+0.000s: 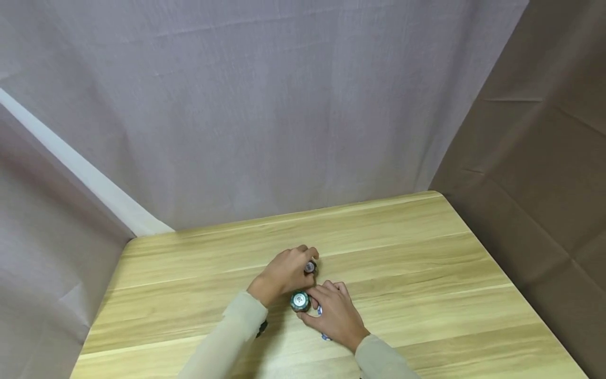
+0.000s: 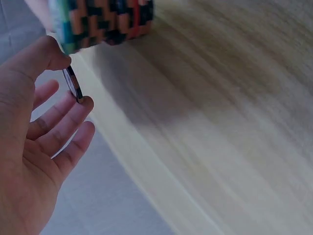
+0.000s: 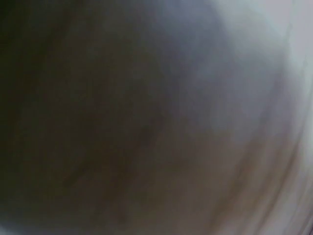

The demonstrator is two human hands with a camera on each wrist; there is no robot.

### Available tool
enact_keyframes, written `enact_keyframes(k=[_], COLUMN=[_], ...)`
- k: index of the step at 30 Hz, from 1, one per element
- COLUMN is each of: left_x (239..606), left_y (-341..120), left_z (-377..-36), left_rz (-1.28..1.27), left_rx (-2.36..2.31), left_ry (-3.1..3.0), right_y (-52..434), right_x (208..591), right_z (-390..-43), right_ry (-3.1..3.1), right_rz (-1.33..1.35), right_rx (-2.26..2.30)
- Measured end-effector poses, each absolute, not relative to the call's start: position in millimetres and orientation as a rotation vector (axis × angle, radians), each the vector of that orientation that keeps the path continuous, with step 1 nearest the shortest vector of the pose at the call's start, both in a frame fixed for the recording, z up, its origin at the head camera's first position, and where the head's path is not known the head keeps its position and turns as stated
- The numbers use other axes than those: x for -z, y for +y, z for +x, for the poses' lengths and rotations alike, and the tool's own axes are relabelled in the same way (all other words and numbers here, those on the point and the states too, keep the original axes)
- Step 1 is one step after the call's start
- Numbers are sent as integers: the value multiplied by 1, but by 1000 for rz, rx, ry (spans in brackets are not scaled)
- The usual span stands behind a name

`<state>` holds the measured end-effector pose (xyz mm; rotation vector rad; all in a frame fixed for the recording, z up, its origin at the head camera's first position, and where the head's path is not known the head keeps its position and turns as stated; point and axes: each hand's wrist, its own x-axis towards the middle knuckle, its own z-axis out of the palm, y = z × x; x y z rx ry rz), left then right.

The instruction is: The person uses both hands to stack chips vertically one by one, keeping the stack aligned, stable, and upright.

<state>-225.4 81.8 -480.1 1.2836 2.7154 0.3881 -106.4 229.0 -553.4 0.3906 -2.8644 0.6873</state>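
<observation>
A short stack of poker chips [image 1: 300,301] with a pale top face stands on the wooden table [image 1: 426,247]. My right hand [image 1: 310,304] curls its thumb and fingers round the stack from the right. Bits of blue chips [image 1: 325,337] show under that hand. Just beyond it, my left hand [image 1: 306,263] pinches a single chip [image 1: 310,268] by its edge. In the left wrist view that chip [image 2: 73,84] sits between thumb and a fingertip, with the striped side of the stack [image 2: 105,22] close above. The right wrist view is a dark blur.
The table's far edge [image 1: 303,213] meets a grey curtain [image 1: 265,105]. A brown cloth [image 1: 544,173] hangs along the right side. A small dark object [image 1: 262,327] shows beside my left sleeve. Bare wood spreads to the left and right of both hands.
</observation>
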Motion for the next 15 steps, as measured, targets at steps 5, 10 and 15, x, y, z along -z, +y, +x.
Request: enact_keyframes(k=[5, 10, 15], left_x=[468, 458, 452], left_y=[77, 68, 58], left_z=[-218, -209, -200], left_rz=[1322, 1343, 1364], left_rx=[-439, -495, -513], left_ry=[2701, 2676, 2658], right_y=[228, 228, 228], right_x=[553, 553, 552], right_z=[-107, -106, -106], right_ry=[-2869, -2875, -2878], right_rz=[389, 386, 384], right_rx=[-658, -654, -659])
